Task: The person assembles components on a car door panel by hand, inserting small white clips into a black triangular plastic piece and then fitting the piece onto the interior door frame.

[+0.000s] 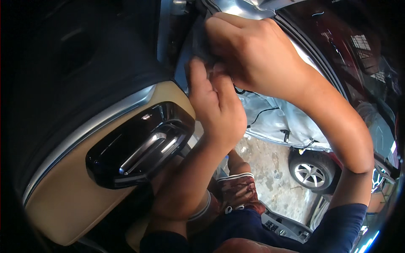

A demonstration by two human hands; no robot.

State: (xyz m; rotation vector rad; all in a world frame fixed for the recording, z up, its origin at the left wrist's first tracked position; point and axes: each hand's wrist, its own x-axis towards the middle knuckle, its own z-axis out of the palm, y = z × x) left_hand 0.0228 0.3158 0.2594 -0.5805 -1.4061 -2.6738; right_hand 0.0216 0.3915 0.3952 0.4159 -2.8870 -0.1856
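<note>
My left hand [219,105] is raised beside the end of a tan trim panel [67,202], its fingers bent up and closed around something dark that I cannot make out. Just above and to the right, my right hand [257,52] is curled into a fist-like grip, its fingertips hidden behind the hand. The two hands nearly touch. A thin black cable [241,90] shows just below the right hand. Left of my left wrist, a glossy black fitting [141,145] with chrome bars is set into the tan panel.
Dark dashboard [84,55] fills the left, with a silver trim strip [90,133] along it. At right stands a car door [287,120] with silvery lining and loose wiring exposed, and its window glass [358,46]. Below are a car wheel [311,173] and concrete floor [274,168].
</note>
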